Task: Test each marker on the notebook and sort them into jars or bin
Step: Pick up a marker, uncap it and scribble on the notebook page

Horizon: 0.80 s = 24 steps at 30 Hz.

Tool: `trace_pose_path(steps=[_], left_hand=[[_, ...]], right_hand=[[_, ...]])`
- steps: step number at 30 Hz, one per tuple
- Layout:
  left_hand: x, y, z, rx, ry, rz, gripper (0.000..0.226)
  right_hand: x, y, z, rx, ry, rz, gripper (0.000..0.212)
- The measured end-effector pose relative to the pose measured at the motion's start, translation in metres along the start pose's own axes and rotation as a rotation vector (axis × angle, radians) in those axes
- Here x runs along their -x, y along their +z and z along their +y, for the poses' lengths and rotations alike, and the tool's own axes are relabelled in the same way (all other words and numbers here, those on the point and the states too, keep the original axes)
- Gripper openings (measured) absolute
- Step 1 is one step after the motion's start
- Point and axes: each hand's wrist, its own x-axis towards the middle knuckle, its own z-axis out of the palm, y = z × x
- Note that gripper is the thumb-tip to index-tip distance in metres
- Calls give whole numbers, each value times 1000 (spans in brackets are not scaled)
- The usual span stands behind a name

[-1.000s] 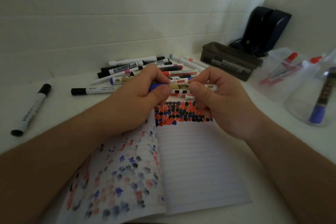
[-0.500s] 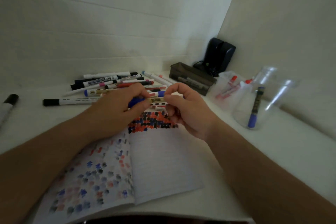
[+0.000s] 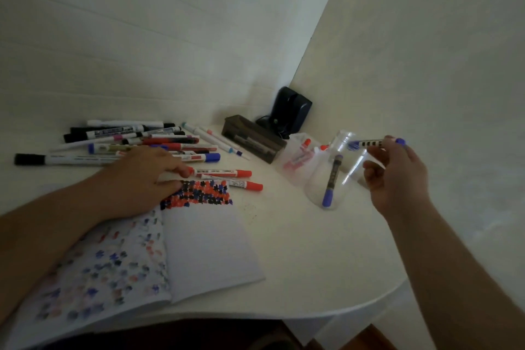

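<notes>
Holding a blue marker (image 3: 369,143) above the rims of the clear jars (image 3: 326,187) near the counter's right edge, the right hand (image 3: 397,176) has its grip pinched on the barrel, fingers curled round it; the marker lies near level, long axis across the view, blue tip end toward the jars and the back corner, capped blue end past the fingers toward the right edge. Risk, as judged: released level, it may bridge or strike a rim, tip the light jar, or roll off the counter (image 3: 312,264); tilting it tip-down first would reduce this. The left hand (image 3: 142,179) rests fingers-extended, grip slack, on the notebook (image 3: 204,250) top, touching a red marker (image 3: 221,172); a nudge could scatter the untested pile (image 3: 127,136).
</notes>
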Motion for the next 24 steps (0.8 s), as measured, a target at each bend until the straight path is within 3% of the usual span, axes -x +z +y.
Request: trace_pose_path(steps=[5,7,10,12,14,16,21,24], left_hand=[[1,-2,-4,14,-8,11,15],[-1,0,-3,-10,5,9,18],[-4,2,-1,-15,4,-10,21],[-4,2,0,-2,2,-25,23],[-3,2,0,8,-14,-42,24],[-4,1,1,9,-25,-55,24],[-5,-1,3,-29,-20,-36,18],[-5,-3,6,-117,-23,6,20]], right_hand=[[8,20,11,136,-147,-77,53],[18,37,24,312,-251,-200,44],[32,67,61,784,-308,-593,18],[34,86,91,1186,-381,-809,19],[32,105,112,1458,-421,-902,29],[29,119,121,1610,-339,-951,33],[22,121,92,1760,-292,-1084,21],[23,120,70,1376,-269,-1090,18]])
